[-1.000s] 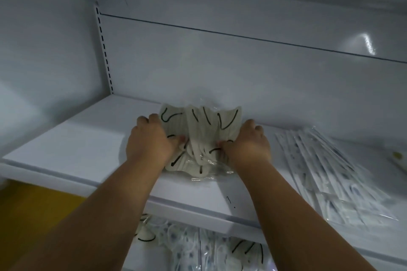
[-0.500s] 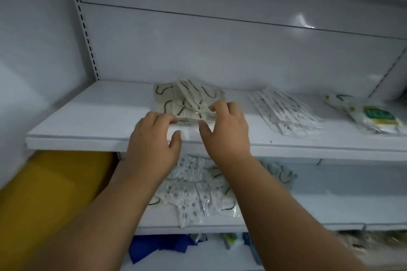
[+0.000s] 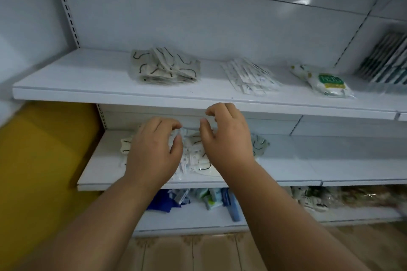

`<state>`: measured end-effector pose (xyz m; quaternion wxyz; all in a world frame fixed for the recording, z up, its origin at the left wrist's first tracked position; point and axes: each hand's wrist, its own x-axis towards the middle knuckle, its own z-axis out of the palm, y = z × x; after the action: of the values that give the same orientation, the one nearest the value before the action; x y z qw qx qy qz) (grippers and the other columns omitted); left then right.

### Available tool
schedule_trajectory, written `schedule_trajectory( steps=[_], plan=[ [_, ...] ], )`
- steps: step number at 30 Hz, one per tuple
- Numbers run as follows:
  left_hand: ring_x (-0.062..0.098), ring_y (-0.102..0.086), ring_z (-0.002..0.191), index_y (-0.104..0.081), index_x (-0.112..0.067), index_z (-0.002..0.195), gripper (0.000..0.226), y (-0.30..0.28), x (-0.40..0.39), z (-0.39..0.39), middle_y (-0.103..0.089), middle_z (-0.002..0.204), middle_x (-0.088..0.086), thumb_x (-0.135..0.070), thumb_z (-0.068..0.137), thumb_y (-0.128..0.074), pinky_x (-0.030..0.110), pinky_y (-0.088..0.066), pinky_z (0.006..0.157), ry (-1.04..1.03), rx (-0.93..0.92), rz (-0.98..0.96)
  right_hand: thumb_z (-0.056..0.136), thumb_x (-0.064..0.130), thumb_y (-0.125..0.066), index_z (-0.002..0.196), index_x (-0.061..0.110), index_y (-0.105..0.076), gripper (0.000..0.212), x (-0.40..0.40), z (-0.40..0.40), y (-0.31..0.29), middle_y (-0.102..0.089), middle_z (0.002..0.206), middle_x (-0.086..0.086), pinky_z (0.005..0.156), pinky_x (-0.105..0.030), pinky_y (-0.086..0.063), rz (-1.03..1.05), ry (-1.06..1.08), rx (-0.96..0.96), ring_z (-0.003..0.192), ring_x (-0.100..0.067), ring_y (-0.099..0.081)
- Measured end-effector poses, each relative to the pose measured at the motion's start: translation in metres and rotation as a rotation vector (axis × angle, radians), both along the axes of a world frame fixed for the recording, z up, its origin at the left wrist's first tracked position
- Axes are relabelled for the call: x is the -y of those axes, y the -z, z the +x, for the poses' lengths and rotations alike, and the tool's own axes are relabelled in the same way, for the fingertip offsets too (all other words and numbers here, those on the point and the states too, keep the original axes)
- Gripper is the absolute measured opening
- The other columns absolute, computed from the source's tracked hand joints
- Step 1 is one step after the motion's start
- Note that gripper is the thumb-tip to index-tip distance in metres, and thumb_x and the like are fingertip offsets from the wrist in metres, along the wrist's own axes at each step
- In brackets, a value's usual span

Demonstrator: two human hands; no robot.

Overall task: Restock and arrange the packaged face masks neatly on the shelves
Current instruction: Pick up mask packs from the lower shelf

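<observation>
Both hands over loose masks

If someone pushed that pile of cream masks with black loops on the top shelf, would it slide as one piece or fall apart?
Probably fall apart. The cream mask pile is loose packets fanned at different angles, so they would likely shift separately. Their clear glossy wrappers look slippery on the smooth upper shelf. They look thin and floppy, probably light.

White shelves, cream mask packs with black ear loops, clear-wrapped white packs, white bag with green label, yellow panel, blue packets below
</observation>
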<state>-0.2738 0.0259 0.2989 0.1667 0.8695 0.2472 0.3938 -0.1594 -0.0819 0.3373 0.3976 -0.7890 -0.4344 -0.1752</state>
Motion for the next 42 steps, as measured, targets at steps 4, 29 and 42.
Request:
schedule_trajectory(
  steps=[4, 29, 42],
  plan=[
    [0.017, -0.057, 0.093, -0.067, -0.017, 0.113, 0.023, 0.029, 0.059, 0.037, -0.062, 0.107, -0.003, -0.014, 0.09, -0.066, 0.032, -0.045, 0.08, -0.034, -0.04, -0.103, 0.091, 0.019, -0.062, 0.096, 0.014, -0.063, 0.007, 0.063, 0.038, 0.027, -0.06, 0.093, 0.001, 0.077, -0.039, -0.049, -0.039, -0.032, -0.025, 0.087, -0.02, -0.055],
    [0.01, -0.06, 0.094, -0.061, -0.024, 0.122, 0.027, 0.238, 0.044, 0.239, -0.058, 0.115, -0.009, -0.021, 0.096, -0.062, 0.024, -0.049, 0.076, -0.029, -0.376, -0.6, 0.088, 0.029, -0.071, 0.105, 0.02, -0.064, 0.02, 0.033, 0.243, 0.259, -0.055, 0.104, 0.01, 0.076, -0.021, -0.038, -0.372, -0.02, -0.518, 0.099, -0.011, -0.056],
    [0.031, -0.054, 0.13, -0.052, -0.009, 0.133, 0.028, 0.319, -0.024, 0.304, -0.055, 0.135, 0.01, -0.01, 0.107, -0.043, 0.044, -0.044, 0.11, -0.355, 0.502, -1.886, 0.092, 0.028, -0.065, 0.154, 0.024, -0.022, 0.076, -0.076, 0.324, 0.375, -0.012, 0.164, -0.011, 0.12, -0.046, -0.017, -0.997, -0.233, 0.003, 0.153, -0.032, -0.006]
  ],
)
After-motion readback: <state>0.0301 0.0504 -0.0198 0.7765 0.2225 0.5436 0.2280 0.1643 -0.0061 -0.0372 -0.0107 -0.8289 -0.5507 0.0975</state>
